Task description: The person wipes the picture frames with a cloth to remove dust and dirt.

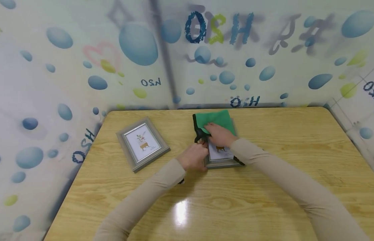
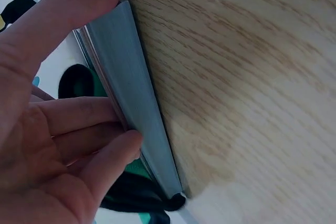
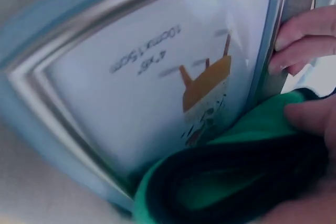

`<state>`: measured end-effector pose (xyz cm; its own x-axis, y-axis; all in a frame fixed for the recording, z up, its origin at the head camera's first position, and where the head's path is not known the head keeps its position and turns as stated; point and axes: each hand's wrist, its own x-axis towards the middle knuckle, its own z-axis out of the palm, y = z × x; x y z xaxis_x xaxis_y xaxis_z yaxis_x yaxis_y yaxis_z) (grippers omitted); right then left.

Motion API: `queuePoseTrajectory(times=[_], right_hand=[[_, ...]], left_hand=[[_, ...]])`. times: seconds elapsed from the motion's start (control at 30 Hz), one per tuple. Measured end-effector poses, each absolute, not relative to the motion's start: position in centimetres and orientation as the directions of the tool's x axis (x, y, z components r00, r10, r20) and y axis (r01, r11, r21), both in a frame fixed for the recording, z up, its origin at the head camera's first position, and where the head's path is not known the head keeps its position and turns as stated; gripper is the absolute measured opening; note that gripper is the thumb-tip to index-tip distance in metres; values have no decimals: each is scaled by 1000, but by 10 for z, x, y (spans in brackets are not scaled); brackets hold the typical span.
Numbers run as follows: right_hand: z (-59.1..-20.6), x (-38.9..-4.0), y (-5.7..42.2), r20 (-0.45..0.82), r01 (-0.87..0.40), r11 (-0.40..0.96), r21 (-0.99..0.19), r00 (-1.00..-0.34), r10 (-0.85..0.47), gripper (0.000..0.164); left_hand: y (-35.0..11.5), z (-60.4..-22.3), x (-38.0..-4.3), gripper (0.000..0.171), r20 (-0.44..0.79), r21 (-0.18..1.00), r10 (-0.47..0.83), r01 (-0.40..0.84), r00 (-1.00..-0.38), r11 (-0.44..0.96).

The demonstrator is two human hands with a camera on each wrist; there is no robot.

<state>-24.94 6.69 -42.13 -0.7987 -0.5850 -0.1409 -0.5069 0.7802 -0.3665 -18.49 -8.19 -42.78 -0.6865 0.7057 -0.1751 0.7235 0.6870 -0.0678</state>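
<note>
A silver-grey picture frame (image 1: pixel 224 164) lies face up on the table, its white print showing a plant pot on legs. My left hand (image 1: pixel 194 156) grips its left side; in the left wrist view the thumb (image 2: pixel 94 4) lies at a corner and fingertips (image 2: pixel 131 142) touch the moulding (image 2: pixel 126 66). Over the frame's upper part, my right hand (image 1: pixel 220 134) holds a green cloth (image 1: pixel 215 117) with black edging against it. In the right wrist view, the bunched cloth (image 3: pixel 262 124) folds over the print (image 3: pixel 142 93), and the left fingers (image 3: pixel 307 32) show at the frame's side.
A second silver-grey frame (image 1: pixel 161 149) with a similar plant print lies at an angle on the left of the wooden table (image 1: pixel 280 201). Behind the table's far edge stands a wall covering (image 1: pixel 174 67) with blue drops and lettering.
</note>
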Motion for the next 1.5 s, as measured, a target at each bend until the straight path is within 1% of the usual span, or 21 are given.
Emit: queuePoseTrajectory(times=[0.13, 0.2, 0.27, 0.4, 0.53, 0.6, 0.67, 0.77, 0.87, 0.97, 1.1, 1.17, 1.23, 1.3, 1.37, 1.43, 1.5], right_hand=[[-426, -257, 72, -105, -576, 673, -465, -718, -688, 48], [-426, -260, 76, -94, -613, 633, -472, -679, -728, 50], [-424, -263, 79, -100, -650, 622, -436, -652, -752, 53], [-422, -265, 88, -123, -707, 641, -300, -637, -761, 56], [-421, -264, 102, -139, -753, 636, -170, -620, -772, 53], [-419, -263, 111, -139, -771, 629, -99, -615, -776, 51], [-417, -262, 119, -138, -771, 637, -25, -628, -766, 48], [-415, -261, 128, -140, -727, 685, 52, -685, -715, 45], [-415, -257, 130, -139, -644, 760, 89, -763, -631, 42], [-418, -249, 125, -120, -571, 815, 105, -820, -559, 36], [-422, -236, 109, -42, -532, 837, 125, -846, -531, 19], [-423, -233, 101, -9, -521, 844, 129, -852, -524, 17], [-423, -233, 93, -6, -505, 857, 103, -862, -507, 21], [-422, -234, 86, -35, -488, 871, 60, -873, -487, 24], [-421, -237, 80, -63, -479, 878, 6, -876, -477, 23], [-420, -239, 76, -76, -480, 875, -66, -872, -484, 22], [-421, -241, 74, -66, -512, 843, -165, -847, -527, 23]], left_hand=[[-84, -428, -186, 43, -169, -59, 714, 730, -679, 681], [-85, -428, -186, 41, -173, -36, 710, 725, -682, 688], [-86, -427, -186, 38, -166, -14, 708, 719, -687, 695], [-85, -427, -185, 39, -149, -28, 719, 730, -678, 683], [-81, -428, -183, 43, -145, -64, 726, 739, -672, 671], [-79, -428, -182, 43, -157, -60, 713, 728, -683, 683], [-78, -428, -181, 42, -172, -61, 700, 716, -694, 695], [-77, -426, -179, 43, -184, -57, 681, 700, -708, 712], [-76, -424, -178, 43, -186, -59, 673, 692, -716, 720], [-76, -424, -178, 42, -185, -57, 670, 688, -719, 723], [-75, -424, -178, 42, -169, -60, 679, 695, -715, 717], [-75, -424, -178, 42, -163, -59, 683, 698, -712, 713], [-75, -424, -179, 42, -162, -46, 687, 701, -708, 712], [-76, -424, -181, 41, -163, -27, 689, 701, -706, 712], [-77, -425, -182, 40, -170, -12, 692, 704, -702, 711], [-78, -426, -183, 41, -165, -7, 698, 708, -697, 706], [-80, -427, -184, 41, -158, 1, 704, 713, -692, 701]])
